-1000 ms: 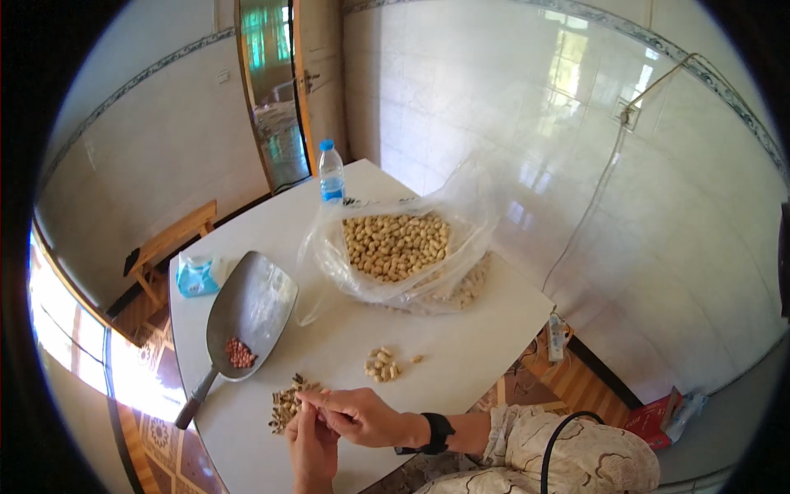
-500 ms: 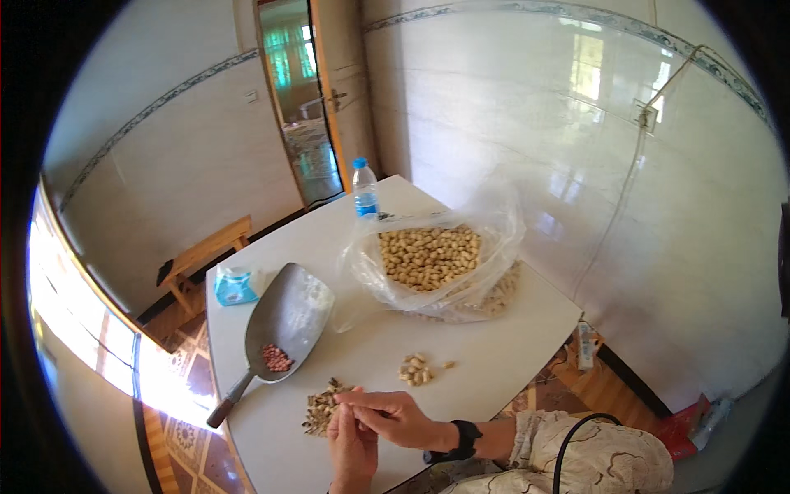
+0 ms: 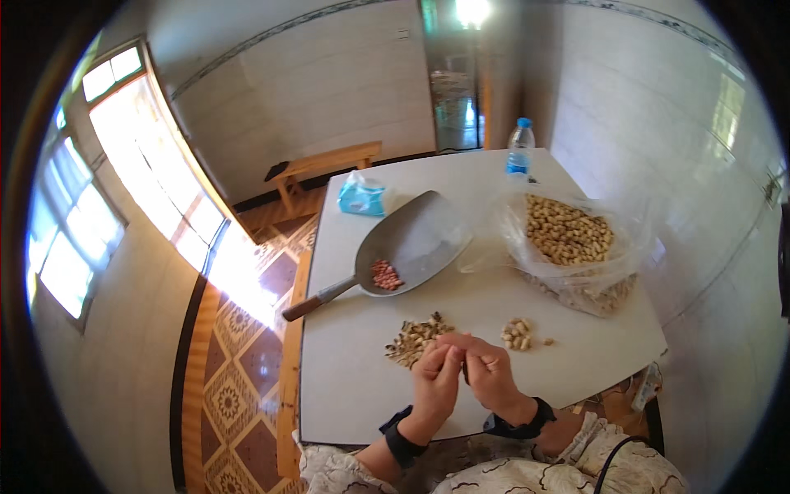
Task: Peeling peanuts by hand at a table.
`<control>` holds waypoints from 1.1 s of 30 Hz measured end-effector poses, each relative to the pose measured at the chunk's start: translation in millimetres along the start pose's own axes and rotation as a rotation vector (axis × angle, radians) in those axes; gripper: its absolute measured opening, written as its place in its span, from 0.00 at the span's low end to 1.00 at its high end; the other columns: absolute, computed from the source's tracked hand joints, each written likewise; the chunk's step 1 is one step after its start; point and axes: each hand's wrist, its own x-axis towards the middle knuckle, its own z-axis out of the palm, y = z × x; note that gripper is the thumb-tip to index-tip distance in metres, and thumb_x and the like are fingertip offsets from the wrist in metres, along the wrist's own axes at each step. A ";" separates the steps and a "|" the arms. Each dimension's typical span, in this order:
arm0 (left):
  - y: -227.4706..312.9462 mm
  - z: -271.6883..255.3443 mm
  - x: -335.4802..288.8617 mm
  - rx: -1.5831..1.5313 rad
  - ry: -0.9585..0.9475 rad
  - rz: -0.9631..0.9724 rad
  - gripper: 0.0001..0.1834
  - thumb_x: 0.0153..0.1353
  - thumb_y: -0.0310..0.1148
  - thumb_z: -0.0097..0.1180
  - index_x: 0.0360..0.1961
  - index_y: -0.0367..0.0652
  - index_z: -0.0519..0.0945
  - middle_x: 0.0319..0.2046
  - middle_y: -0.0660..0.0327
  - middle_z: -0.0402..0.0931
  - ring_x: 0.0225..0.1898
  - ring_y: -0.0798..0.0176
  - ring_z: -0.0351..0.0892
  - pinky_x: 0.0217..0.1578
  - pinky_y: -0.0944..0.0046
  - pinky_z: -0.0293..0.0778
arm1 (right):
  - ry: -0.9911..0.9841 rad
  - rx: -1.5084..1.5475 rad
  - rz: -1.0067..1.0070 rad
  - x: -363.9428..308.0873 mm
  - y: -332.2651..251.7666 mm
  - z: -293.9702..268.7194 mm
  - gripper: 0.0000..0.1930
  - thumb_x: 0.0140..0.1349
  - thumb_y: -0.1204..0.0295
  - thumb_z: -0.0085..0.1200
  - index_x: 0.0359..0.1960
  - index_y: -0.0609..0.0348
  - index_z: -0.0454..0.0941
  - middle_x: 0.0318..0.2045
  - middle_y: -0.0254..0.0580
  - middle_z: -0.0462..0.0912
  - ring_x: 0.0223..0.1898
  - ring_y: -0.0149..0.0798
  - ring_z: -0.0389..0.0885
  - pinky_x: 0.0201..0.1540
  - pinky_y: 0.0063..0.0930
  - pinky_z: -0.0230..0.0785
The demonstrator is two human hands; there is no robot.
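My left hand (image 3: 434, 380) and my right hand (image 3: 487, 370) meet at the fingertips above the near part of the table, both closed in a pinch. Whatever lies between the fingers is hidden. Just beyond them is a heap of broken peanut shells (image 3: 410, 339), partly covered by my fingers. A small pile of unshelled peanuts (image 3: 517, 333) rests to the right, with a stray peanut (image 3: 549, 341) beside it. Red shelled peanut kernels (image 3: 385, 276) lie near the handle end of a grey metal scoop (image 3: 420, 235).
A clear plastic bag (image 3: 588, 288) full of unshelled peanuts stands at the table's right. Behind are a blue-capped water bottle (image 3: 519, 148) and a blue tissue pack (image 3: 361, 196). The scoop's wooden handle (image 3: 303, 309) overhangs the left table edge. A wooden bench (image 3: 329, 160) stands by the far wall.
The view has swung left, so the table things appear further right. My hands remain pinched together near the shells; both wrists now show.
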 end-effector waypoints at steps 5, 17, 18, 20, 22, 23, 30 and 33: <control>2.1 0.4 -3.1 0.164 0.040 0.093 0.08 0.61 0.27 0.50 0.36 0.33 0.78 0.26 0.63 0.71 0.29 0.70 0.68 0.29 0.72 0.63 | -0.042 0.389 0.455 -0.1 -6.8 -6.4 0.15 0.66 0.75 0.36 0.47 0.60 0.76 0.22 0.23 0.72 0.19 0.18 0.65 0.23 0.12 0.61; 5.1 -14.1 21.8 -0.338 -0.256 -0.497 0.13 0.65 0.35 0.45 0.42 0.40 0.78 0.25 0.69 0.73 0.26 0.77 0.66 0.28 0.76 0.61 | -0.167 0.050 0.403 15.2 3.0 -30.3 0.18 0.66 0.71 0.35 0.56 0.63 0.66 0.17 0.27 0.69 0.13 0.18 0.61 0.14 0.13 0.55; 1.9 -14.2 22.7 -0.413 -0.256 -0.488 0.13 0.65 0.35 0.45 0.42 0.40 0.78 0.27 0.68 0.74 0.27 0.77 0.67 0.28 0.76 0.61 | -0.169 0.047 0.428 16.9 3.5 -29.7 0.18 0.66 0.71 0.35 0.56 0.63 0.66 0.17 0.27 0.69 0.13 0.18 0.61 0.14 0.13 0.55; 0.6 -19.7 21.2 -0.469 -0.269 -0.527 0.13 0.64 0.31 0.47 0.47 0.37 0.75 0.32 0.66 0.75 0.33 0.72 0.73 0.39 0.71 0.72 | -0.141 0.104 0.444 17.5 4.5 -26.8 0.18 0.66 0.71 0.36 0.55 0.63 0.66 0.17 0.27 0.68 0.13 0.18 0.61 0.14 0.13 0.55; -1.4 -16.9 22.6 -0.451 -0.222 -0.546 0.13 0.64 0.31 0.48 0.47 0.37 0.75 0.33 0.65 0.76 0.35 0.73 0.74 0.39 0.72 0.72 | -0.102 0.096 0.452 17.8 7.7 -27.6 0.18 0.65 0.72 0.35 0.54 0.63 0.67 0.17 0.26 0.68 0.13 0.18 0.60 0.14 0.13 0.54; -3.2 -16.7 23.1 -0.437 -0.209 -0.572 0.13 0.63 0.30 0.49 0.47 0.37 0.75 0.34 0.64 0.77 0.35 0.73 0.74 0.38 0.72 0.72 | -0.074 0.097 0.457 17.7 8.1 -29.1 0.17 0.65 0.72 0.36 0.53 0.63 0.68 0.17 0.26 0.68 0.14 0.18 0.61 0.15 0.13 0.55; 1.1 -19.6 22.9 -0.224 -0.185 -0.582 0.08 0.61 0.30 0.51 0.38 0.38 0.77 0.32 0.63 0.76 0.34 0.72 0.75 0.39 0.71 0.74 | -0.029 -0.358 0.091 11.2 19.9 -26.3 0.16 0.62 0.74 0.41 0.52 0.61 0.70 0.19 0.30 0.71 0.19 0.21 0.66 0.23 0.17 0.62; -3.6 -22.7 19.7 -0.372 -0.170 -0.613 0.05 0.60 0.29 0.50 0.34 0.40 0.75 0.32 0.63 0.75 0.33 0.71 0.74 0.38 0.70 0.74 | -0.051 -0.451 0.044 10.9 14.7 -25.4 0.16 0.62 0.74 0.42 0.51 0.60 0.70 0.19 0.31 0.72 0.19 0.23 0.67 0.24 0.18 0.63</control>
